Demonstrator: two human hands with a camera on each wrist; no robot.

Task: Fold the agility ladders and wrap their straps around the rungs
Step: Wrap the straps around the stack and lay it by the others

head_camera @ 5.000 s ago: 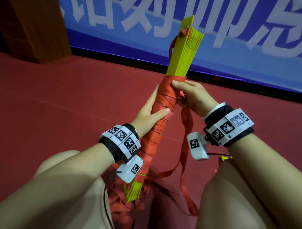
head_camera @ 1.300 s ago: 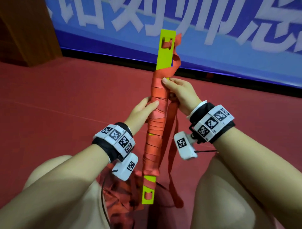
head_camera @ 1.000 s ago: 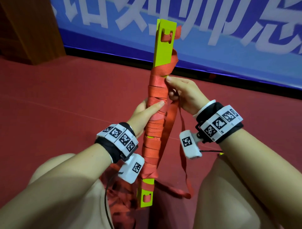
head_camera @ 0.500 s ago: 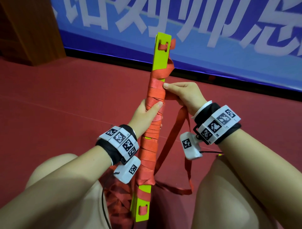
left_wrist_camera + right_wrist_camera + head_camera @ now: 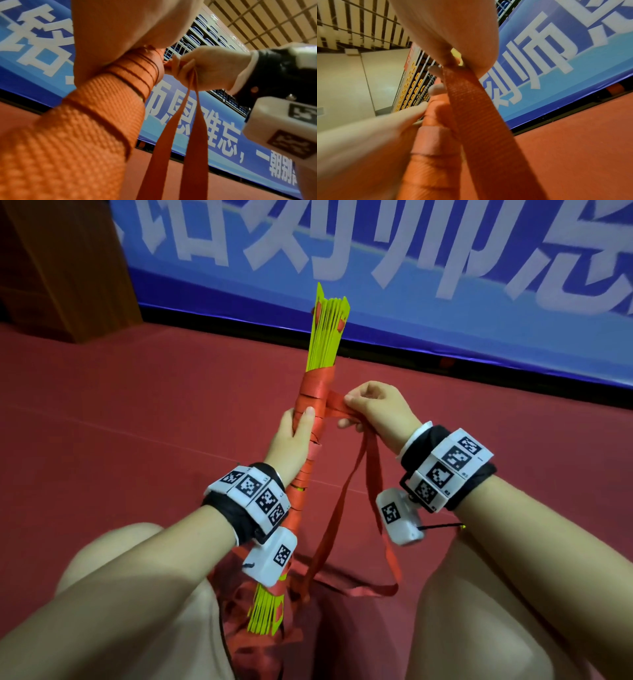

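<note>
While the left hand [image 5: 295,436] grips its wrapped middle, a bundle of yellow rungs [image 5: 328,337] stands tilted above the red floor [image 5: 137,412], between the knees.
Red strap [image 5: 337,408] coils cover most of it; both ends fan out bare. The right hand [image 5: 376,412] pinches the strap taut beside the bundle, loose lengths hanging down. Wrist views show the strap's weave close but hide the yellow ends; fingers there are blurred.

Rung bundle [image 5: 317,419] turned edge-on (strap [image 5: 337,409] pulled right).
</note>
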